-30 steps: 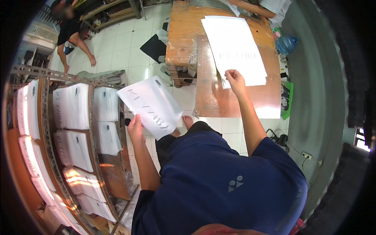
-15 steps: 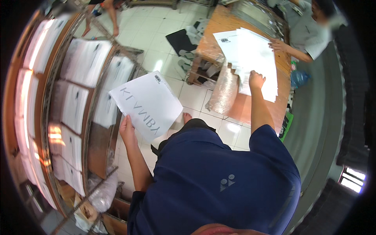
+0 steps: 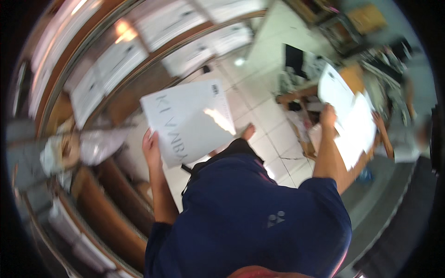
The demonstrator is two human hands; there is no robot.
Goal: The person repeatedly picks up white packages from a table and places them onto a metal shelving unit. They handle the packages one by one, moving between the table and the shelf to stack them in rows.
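Gripping white sheet in left hand fingers | right hand pinching paper stack on bench | tiled floor, shelves left

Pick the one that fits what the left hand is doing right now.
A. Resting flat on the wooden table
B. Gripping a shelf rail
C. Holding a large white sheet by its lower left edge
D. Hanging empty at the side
C: the left hand grips the white sheet at its lower left edge, raised in front of the shelves, while the right hand reaches to the sheets on the table.
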